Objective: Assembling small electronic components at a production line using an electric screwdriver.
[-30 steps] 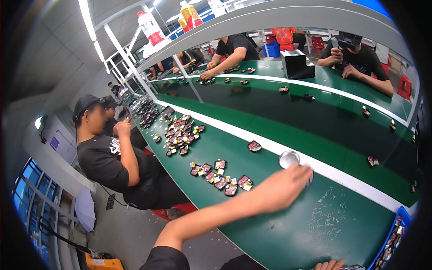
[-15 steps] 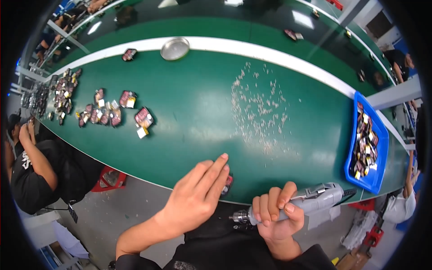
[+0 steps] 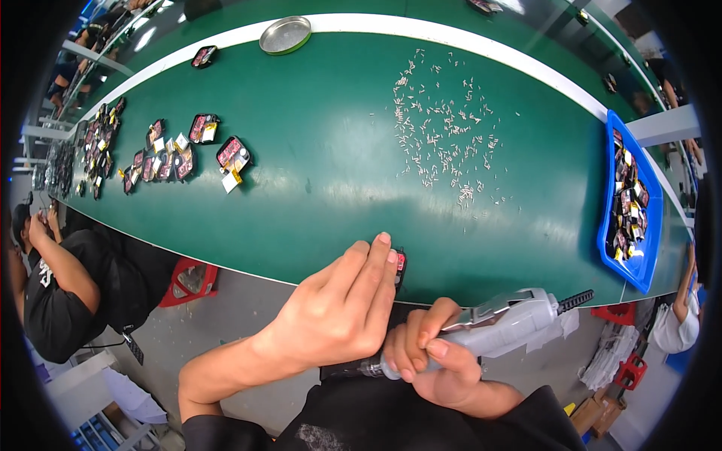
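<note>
The left hand (image 3: 342,312) had slid closer, fingers flat, pinning a small red part (image 3: 399,264) at the bench (image 3: 316,195) edge, while the right hand (image 3: 432,361) gripped a grey electric screwdriver (image 3: 496,327), best held square.

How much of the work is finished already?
Not much looks done. In hand: the right hand grips a grey electric screwdriver while the left hand covers a small dark part at the table edge. Left: scattered screws and a full blue tray.
</note>
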Motion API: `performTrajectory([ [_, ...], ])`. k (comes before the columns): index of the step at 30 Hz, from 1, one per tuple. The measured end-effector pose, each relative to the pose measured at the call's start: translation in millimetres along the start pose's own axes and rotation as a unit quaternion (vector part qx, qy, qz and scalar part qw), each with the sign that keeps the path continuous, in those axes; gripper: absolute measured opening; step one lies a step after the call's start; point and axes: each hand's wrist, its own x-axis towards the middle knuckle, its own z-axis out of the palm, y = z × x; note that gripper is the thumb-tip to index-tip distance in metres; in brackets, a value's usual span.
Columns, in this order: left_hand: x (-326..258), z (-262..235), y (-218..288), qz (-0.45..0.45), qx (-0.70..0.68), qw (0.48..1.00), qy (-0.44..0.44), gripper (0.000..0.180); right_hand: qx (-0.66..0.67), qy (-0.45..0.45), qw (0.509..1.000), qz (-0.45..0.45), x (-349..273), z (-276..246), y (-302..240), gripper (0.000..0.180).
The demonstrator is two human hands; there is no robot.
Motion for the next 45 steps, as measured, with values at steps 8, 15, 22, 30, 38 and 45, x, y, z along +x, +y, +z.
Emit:
performTrajectory([
  [8, 1.1, 1.1, 9.7, 0.015, -0.002, 1.000, -0.004, 0.026, -0.017, 0.040, 0.998, -0.034, 4.9, -2.9, 14.8, 0.014],
  [15, 2.1, -0.5, 10.2, 0.005, -0.017, 1.000, -0.007, 0.028, 0.000, 0.014, 0.999, -0.030, 7.0, -3.9, 12.1, 0.013],
  [22, 0.7, -8.2, 9.6, -0.016, -0.044, 0.996, -0.082, 0.034, -0.079, -0.061, 0.995, -0.032, 10.5, -2.6, -28.0, 0.014],
  [30, -3.2, -5.1, 11.9, -0.002, -0.035, 0.997, -0.064, 0.033, -0.127, -0.094, 0.963, -0.218, 45.0, 16.6, -84.9, 0.018],
  [38, -9.0, -0.4, 17.5, -0.026, -0.022, 0.997, -0.065, 0.033, -0.179, -0.095, 0.959, -0.196, 64.2, 4.9, -78.9, 0.020],
  [45, -1.0, -0.4, 1.7, 0.029, -0.001, 0.997, -0.067, 0.035, -0.221, -0.093, 0.950, -0.201, 71.5, 11.6, -81.0, 0.019],
])
